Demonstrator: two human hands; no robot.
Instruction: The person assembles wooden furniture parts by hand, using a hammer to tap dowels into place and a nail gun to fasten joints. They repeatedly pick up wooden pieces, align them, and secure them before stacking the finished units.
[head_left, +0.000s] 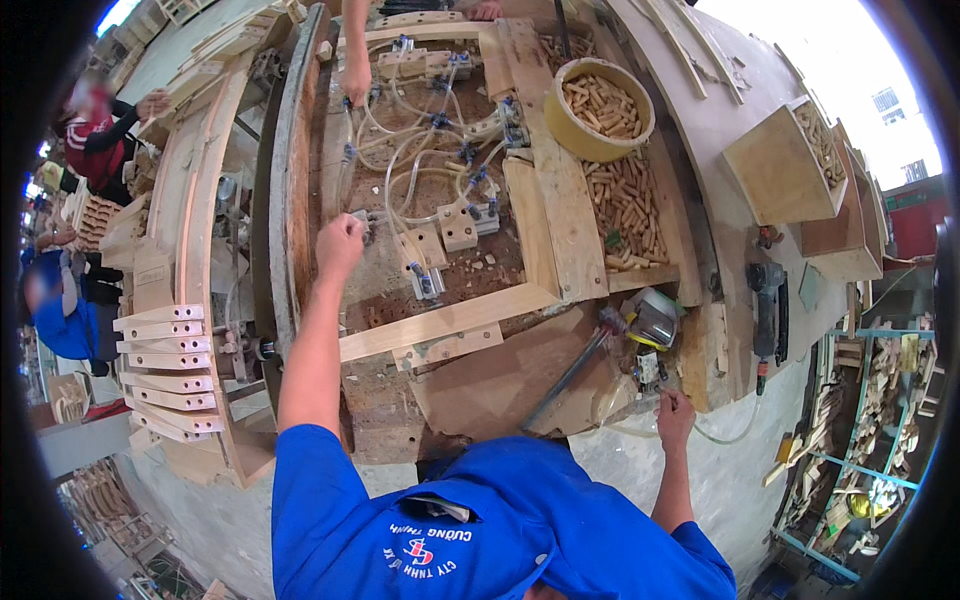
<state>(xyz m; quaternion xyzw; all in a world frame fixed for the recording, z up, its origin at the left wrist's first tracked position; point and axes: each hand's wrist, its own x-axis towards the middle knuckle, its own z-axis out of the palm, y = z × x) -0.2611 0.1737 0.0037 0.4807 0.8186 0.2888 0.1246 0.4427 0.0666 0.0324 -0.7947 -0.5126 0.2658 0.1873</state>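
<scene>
My left hand [340,246] is closed at the left side of a wooden jig board [385,300], beside a small metal fitting [362,222]; what its fingers hold is hidden. On the board, clear air hoses [405,180] with blue fittings run between metal air cylinders [428,284] and drilled wooden blocks [458,228]. My right hand [676,412] has its fingers curled together by the bench's near right edge; anything in them is too small to make out. Just ahead of it lie a small metal part [650,370] and a clear container with a yellow rim [652,320].
A yellow bucket [562,130] of wooden dowels stands above a trough of loose dowels [625,205]. A hammer [575,375] lies on cardboard. To the right are an air nailer [767,310] and wooden boxes [780,170]. Another person's hand [356,80] reaches in at the far end.
</scene>
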